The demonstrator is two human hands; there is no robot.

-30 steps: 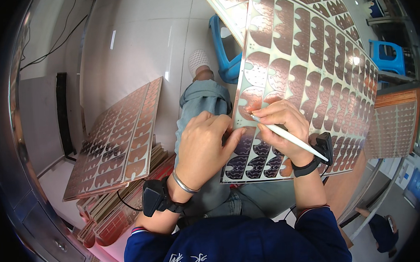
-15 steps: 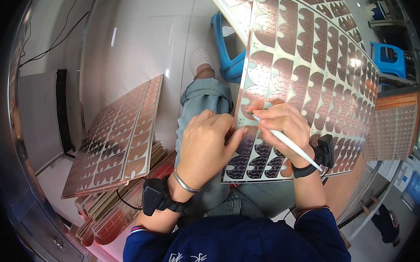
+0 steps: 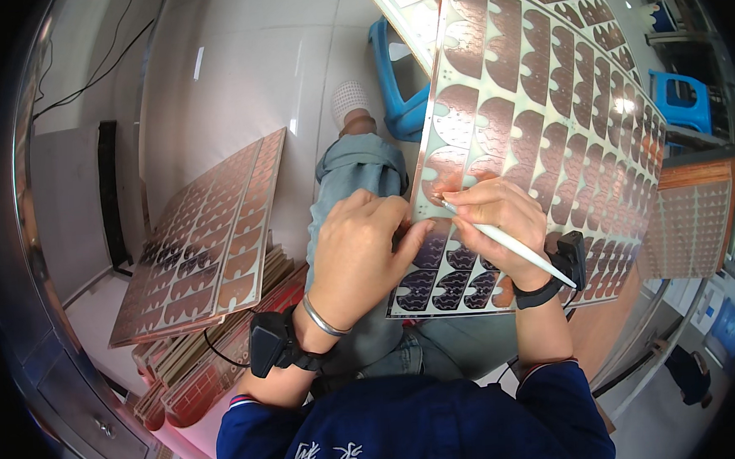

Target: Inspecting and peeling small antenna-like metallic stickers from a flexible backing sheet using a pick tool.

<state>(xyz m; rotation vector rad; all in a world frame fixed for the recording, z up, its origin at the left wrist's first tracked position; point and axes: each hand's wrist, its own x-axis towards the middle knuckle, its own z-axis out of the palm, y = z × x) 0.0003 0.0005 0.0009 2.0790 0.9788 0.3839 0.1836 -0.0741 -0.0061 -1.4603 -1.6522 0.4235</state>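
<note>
A large copper-coloured circuit panel (image 3: 501,121) with rows of notched, rounded shapes on a pale base slopes across my lap. My right hand (image 3: 508,214) pinches a slim white pen-like tool (image 3: 522,253), its tip touching or very near a copper shape by the panel's left edge. My left hand (image 3: 360,246) is closed at that same edge, thumb lying on the panel and fingers curled, partly hidden. Dark devices are strapped to both wrists, and a metal bangle (image 3: 322,319) circles the left one.
Another copper panel (image 3: 206,238) leans at the left over a stack of boards (image 3: 196,367) and pink sheeting. Blue stools (image 3: 402,90) stand beyond the panel and at the right. A metal cabinet (image 3: 86,410) is at the far left; a person (image 3: 691,376) is at the far right.
My right hand has shifted slightly right, and the pen-like tool's rear end has swung right and up. The left hand stays put. The person at far right has moved.
</note>
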